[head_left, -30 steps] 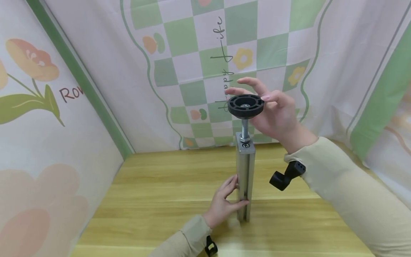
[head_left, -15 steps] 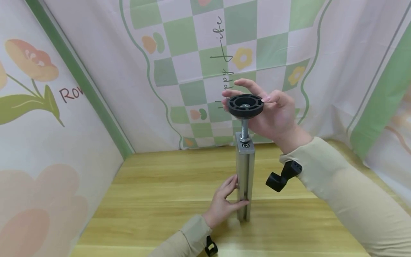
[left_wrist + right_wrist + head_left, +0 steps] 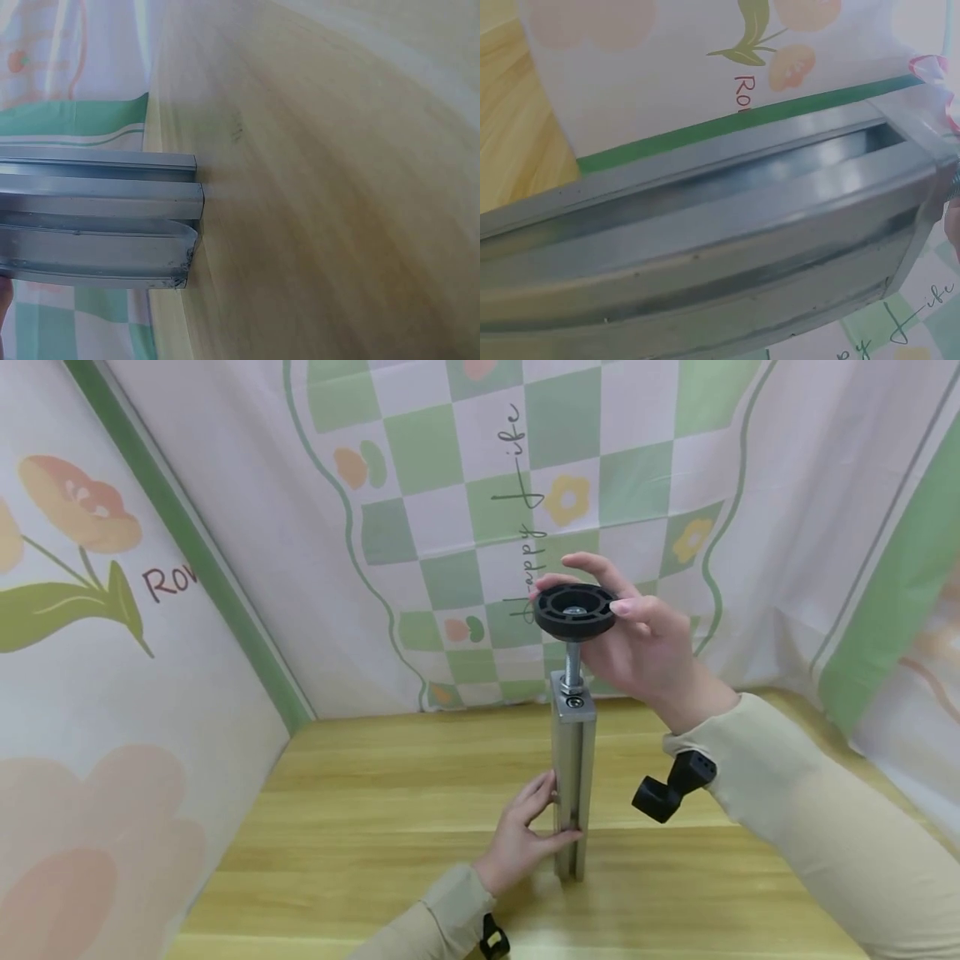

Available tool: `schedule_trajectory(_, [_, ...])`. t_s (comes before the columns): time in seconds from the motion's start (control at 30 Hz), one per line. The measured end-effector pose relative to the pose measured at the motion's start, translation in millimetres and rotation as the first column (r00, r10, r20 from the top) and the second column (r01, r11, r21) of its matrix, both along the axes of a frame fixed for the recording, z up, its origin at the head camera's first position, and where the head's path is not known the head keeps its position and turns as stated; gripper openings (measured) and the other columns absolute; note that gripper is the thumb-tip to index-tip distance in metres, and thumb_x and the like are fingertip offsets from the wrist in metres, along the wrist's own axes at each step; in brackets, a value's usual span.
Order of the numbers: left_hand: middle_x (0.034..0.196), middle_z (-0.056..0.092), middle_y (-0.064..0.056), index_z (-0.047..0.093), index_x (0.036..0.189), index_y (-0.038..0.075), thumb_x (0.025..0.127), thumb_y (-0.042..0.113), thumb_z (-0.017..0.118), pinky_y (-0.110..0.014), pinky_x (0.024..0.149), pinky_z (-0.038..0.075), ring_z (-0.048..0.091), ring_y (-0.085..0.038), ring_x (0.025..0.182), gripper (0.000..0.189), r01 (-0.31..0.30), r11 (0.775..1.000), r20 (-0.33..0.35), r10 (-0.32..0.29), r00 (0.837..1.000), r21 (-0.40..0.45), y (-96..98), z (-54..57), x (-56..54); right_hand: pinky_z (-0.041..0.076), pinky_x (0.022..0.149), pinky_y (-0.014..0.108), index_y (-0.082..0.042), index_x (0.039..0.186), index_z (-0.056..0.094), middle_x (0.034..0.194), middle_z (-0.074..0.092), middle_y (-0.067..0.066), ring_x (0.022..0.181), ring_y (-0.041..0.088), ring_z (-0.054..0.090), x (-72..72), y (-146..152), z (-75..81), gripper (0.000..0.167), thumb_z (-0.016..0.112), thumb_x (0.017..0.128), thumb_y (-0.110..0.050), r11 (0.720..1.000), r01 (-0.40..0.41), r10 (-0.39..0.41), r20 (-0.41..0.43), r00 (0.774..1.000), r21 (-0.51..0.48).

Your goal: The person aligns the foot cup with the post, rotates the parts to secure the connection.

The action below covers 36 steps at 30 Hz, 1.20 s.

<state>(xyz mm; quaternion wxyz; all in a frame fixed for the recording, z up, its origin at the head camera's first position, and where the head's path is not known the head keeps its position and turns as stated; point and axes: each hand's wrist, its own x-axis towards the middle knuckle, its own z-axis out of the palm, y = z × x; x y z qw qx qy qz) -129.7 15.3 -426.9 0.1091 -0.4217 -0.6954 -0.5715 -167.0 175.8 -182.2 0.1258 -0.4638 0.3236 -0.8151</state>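
Note:
An aluminium profile [image 3: 573, 777] stands upright on the wooden table, with a metal end plate [image 3: 576, 708] on top. From the plate rises a threaded rod [image 3: 573, 662] with a nut, and it carries a round black levelling foot [image 3: 576, 628], ribbed side up. My left hand [image 3: 517, 843] grips the profile low down, thumb across the near face and fingers at the left side. Up at the foot, my right hand [image 3: 637, 647] holds the rim, thumb on its right edge and fingers round the far side, partly hidden. The left wrist view shows the profile's bottom end [image 3: 172, 217] at the tabletop.
The wooden table [image 3: 360, 793] spreads around the profile. A patterned curtain [image 3: 420, 527] hangs behind it, and another printed panel [image 3: 97, 693] stands at the left. Black camera mounts sit on the right cuff [image 3: 675, 785] and left cuff [image 3: 492, 935].
My right hand's fingers shift around the levelling foot's rim, first slightly left, then back right and a little lower. My left hand and the profile stay in place.

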Motion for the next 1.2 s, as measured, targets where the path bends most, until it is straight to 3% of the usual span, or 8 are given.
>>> schedule_trajectory(0.27, [0.139, 0.042, -0.024, 0.026, 0.147, 0.011, 0.073, -0.005, 0.075, -0.032, 0.093, 0.055, 0.058, -0.033, 0.103, 0.09, -0.017, 1.0, -0.029, 0.017, 0.999, -0.002, -0.3, -1.5, -1.6, 0.047, 0.103, 0.032, -0.012, 0.135, 0.036, 0.131, 0.048, 0.02, 0.123, 0.03, 0.046, 2.2, 7, 1.3, 0.049, 0.047, 0.088, -0.004, 0.991, 0.118, -0.115, -0.043, 0.992, 0.071])
schedule_trajectory(0.47, [0.136, 0.045, -0.022, 0.027, 0.147, 0.01, 0.074, -0.004, 0.076, -0.032, 0.095, 0.054, 0.057, -0.032, 0.103, 0.089, -0.012, 1.0, -0.042, 0.012, 0.999, -0.009, 0.4, -1.4, -2.7, 0.051, 0.099, 0.029, -0.014, 0.136, 0.038, 0.128, 0.05, 0.018, 0.117, 0.029, 0.053, -1.3, 15, 2.6, 0.051, 0.054, 0.089, -0.005, 0.964, 0.214, -0.205, -0.075, 0.976, 0.156])
schedule_trajectory(0.67, [0.135, 0.045, -0.023, 0.025, 0.148, 0.012, 0.074, -0.005, 0.075, -0.03, 0.094, 0.055, 0.057, -0.032, 0.101, 0.091, -0.011, 1.0, -0.063, 0.011, 0.998, -0.007, 0.3, -1.7, -1.9, 0.051, 0.099, 0.027, -0.015, 0.134, 0.039, 0.127, 0.05, 0.016, 0.113, 0.028, 0.056, 3.5, 21, 9.0, 0.05, 0.044, 0.089, 0.003, 0.915, 0.311, -0.281, -0.148, 0.948, 0.258])
schedule_trajectory(0.77, [0.134, 0.045, -0.024, 0.023, 0.148, 0.013, 0.073, -0.005, 0.076, -0.03, 0.094, 0.055, 0.057, -0.032, 0.101, 0.094, -0.012, 1.0, -0.085, 0.011, 0.996, -0.005, 0.5, -1.8, -2.2, 0.053, 0.095, 0.025, -0.016, 0.134, 0.04, 0.125, 0.05, 0.015, 0.11, 0.026, 0.058, 11.9, 21, 15.1, 0.054, 0.042, 0.086, 0.008, 0.847, 0.418, -0.386, -0.162, 0.908, 0.329])
schedule_trajectory(0.93, [0.134, 0.045, -0.025, 0.023, 0.149, 0.015, 0.072, -0.006, 0.076, -0.027, 0.092, 0.055, 0.057, -0.032, 0.1, 0.096, -0.009, 1.0, -0.098, 0.009, 0.995, 0.005, 1.4, -1.2, -3.5, 0.057, 0.082, 0.021, -0.016, 0.129, 0.045, 0.118, 0.052, 0.014, 0.099, 0.022, 0.061, 22.3, 17, 25.3, 0.056, 0.048, 0.082, 0.014, 0.705, 0.579, -0.552, -0.195, 0.811, 0.41])
schedule_trajectory(1.07, [0.133, 0.045, -0.025, 0.023, 0.149, 0.015, 0.071, -0.006, 0.076, -0.026, 0.09, 0.056, 0.058, -0.032, 0.1, 0.097, -0.005, 1.0, -0.11, 0.006, 0.994, 0.011, 1.8, -1.0, -5.4, 0.057, 0.076, 0.016, -0.015, 0.124, 0.048, 0.11, 0.053, 0.011, 0.095, 0.017, 0.06, 26.3, 12, 28.9, 0.055, 0.057, 0.079, 0.016, 0.611, 0.665, -0.637, -0.233, 0.735, 0.429])
schedule_trajectory(1.17, [0.134, 0.045, -0.024, 0.023, 0.149, 0.014, 0.071, -0.006, 0.076, -0.028, 0.093, 0.055, 0.058, -0.031, 0.1, 0.096, -0.007, 1.0, -0.107, 0.007, 0.994, 0.001, 1.7, -0.1, -5.2, 0.055, 0.069, 0.014, -0.016, 0.123, 0.049, 0.106, 0.054, 0.006, 0.091, 0.014, 0.059, 31.0, 7, 31.3, 0.055, 0.066, 0.078, 0.01, 0.472, 0.747, -0.707, -0.306, 0.638, 0.467])
schedule_trajectory(1.2, [0.134, 0.045, -0.024, 0.024, 0.148, 0.014, 0.072, -0.005, 0.076, -0.029, 0.094, 0.055, 0.058, -0.031, 0.1, 0.095, -0.008, 1.0, -0.101, 0.007, 0.995, -0.001, 1.8, 0.3, -4.9, 0.054, 0.066, 0.013, -0.016, 0.123, 0.048, 0.105, 0.054, 0.005, 0.09, 0.013, 0.058, 33.3, 6, 32.4, 0.055, 0.069, 0.078, 0.007, 0.405, 0.776, -0.729, -0.341, 0.593, 0.483])
